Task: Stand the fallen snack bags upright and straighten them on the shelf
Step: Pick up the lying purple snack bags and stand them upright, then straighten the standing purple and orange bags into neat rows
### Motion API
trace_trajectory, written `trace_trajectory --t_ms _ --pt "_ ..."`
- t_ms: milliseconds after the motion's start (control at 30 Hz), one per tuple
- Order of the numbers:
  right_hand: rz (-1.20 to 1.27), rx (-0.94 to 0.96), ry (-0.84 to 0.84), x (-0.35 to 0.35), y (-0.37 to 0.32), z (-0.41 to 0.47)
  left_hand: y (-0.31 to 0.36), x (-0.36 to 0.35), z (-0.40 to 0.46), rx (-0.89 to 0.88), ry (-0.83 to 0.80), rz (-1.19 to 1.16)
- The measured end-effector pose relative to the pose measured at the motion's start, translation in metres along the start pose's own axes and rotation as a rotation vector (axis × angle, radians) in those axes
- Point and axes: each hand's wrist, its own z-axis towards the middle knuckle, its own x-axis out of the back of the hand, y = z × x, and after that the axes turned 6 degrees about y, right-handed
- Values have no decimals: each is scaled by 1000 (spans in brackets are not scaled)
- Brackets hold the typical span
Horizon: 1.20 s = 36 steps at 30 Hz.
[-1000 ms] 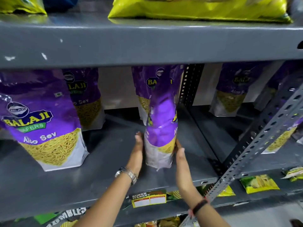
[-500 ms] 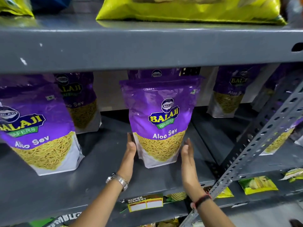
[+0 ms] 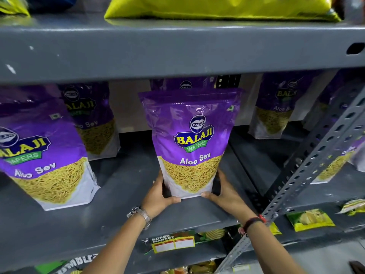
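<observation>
A purple Aloo Sev snack bag point(image 3: 192, 139) stands upright in the middle of the grey shelf point(image 3: 122, 196), its front facing me. My left hand point(image 3: 160, 194) grips its lower left corner and my right hand point(image 3: 223, 191) grips its lower right corner, thumbs across the bottom edge. Behind it another purple bag point(image 3: 184, 86) shows only its top. To the left a large purple bag point(image 3: 45, 153) stands leaning, with one more purple bag point(image 3: 92, 119) behind it.
A slotted grey upright point(image 3: 308, 175) slants across the right. Beyond it more purple bags point(image 3: 274, 111) stand on the adjoining shelf. The shelf above point(image 3: 177, 48) carries a yellow-green bag point(image 3: 217, 6). Green and yellow packets point(image 3: 310, 219) lie on the shelf below.
The bag was side-on a second ago and has turned to face front. Both hands have closed onto its lower corners from flat alongside it.
</observation>
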Motion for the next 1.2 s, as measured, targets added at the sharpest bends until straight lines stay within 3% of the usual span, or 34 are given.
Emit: trace_trajectory --t_ms 333,833,900,967,1033,1067,1200 --pt "-211 67 74 4 6 -10 4 -16 -16 33 187 24" --pt "-217 32 122 14 11 -30 11 -28 -32 -11 148 93" --pt "-214 33 222 10 6 -40 10 -29 -35 -25 156 60" --pt "-199 67 425 0 -1 -56 9 -26 -40 -46 171 -13" --pt "-194 208 537 -15 -11 -73 5 -17 -47 -56 248 -57" --pt "-200 281 513 -26 -17 -79 2 -8 -52 -64 313 -58" --pt "-173 424 252 -78 -45 -75 -22 44 -75 -118 617 30"
